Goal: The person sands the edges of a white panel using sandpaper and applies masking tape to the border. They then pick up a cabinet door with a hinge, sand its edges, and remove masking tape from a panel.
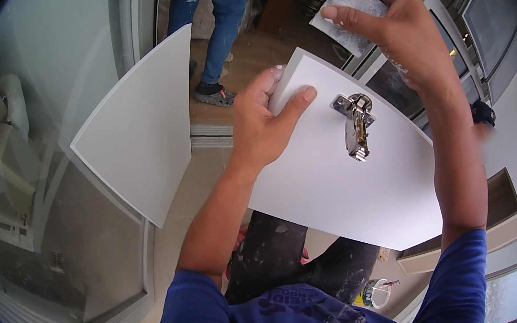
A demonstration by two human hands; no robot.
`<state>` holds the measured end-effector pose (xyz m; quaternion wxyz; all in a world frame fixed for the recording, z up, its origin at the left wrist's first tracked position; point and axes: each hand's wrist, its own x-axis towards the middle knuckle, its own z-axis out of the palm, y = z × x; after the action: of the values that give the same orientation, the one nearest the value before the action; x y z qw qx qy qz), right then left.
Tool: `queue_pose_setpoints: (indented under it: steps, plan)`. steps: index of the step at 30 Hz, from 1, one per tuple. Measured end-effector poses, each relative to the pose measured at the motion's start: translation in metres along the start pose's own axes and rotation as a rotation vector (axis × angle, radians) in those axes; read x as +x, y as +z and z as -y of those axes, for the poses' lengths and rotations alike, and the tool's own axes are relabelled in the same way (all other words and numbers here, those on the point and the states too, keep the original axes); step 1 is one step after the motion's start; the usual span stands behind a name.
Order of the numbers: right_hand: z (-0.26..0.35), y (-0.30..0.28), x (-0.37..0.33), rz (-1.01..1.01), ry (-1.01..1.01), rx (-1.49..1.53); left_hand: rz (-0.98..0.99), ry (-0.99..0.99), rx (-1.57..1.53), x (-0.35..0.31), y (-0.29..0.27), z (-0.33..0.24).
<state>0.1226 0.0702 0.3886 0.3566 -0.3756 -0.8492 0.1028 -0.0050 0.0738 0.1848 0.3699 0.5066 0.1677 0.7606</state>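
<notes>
A white cabinet door panel [333, 184] is tilted in front of me, with a metal concealed hinge [357, 124] fixed to its face. My left hand [269, 117] grips the panel's upper left corner, thumb on the face and fingers behind the edge. Above the panel's far edge, my right hand [400, 25] is raised and closed on a square, dusty grey-white sanding pad [353, 15]. The pad is apart from the panel. White dust marks the fingers of both hands.
Another white panel [143, 131] stands at the left beside a glass door [64, 122]. A person's legs in blue trousers [217, 23] are beyond, past the door track [211, 136]. A bucket [375, 293] sits low at the right, below a wooden-edged drawer or frame [466, 248].
</notes>
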Motion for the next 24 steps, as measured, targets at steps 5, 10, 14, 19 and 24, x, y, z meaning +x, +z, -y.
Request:
queue_pose_setpoints:
  steps: [5,10,14,19,24]
  plan:
    - [-0.016,0.034,-0.008,0.065,-0.245,-0.301,0.000,-0.017,-0.043,-0.001,0.000,0.004]
    - [0.006,0.010,-0.005,0.128,-0.043,-0.193,-0.009,-0.014,-0.042,-0.002,0.002,0.003]
    - [-0.012,0.026,-0.007,0.123,-0.135,-0.266,-0.002,-0.025,-0.051,-0.002,0.001,0.005]
    - [-0.022,-0.023,0.013,-0.027,-0.025,-0.083,0.004,-0.048,-0.016,-0.001,0.001,0.003]
    - [-0.014,0.014,-0.031,0.068,-0.225,-0.378,-0.012,-0.095,-0.044,-0.001,0.001,-0.008]
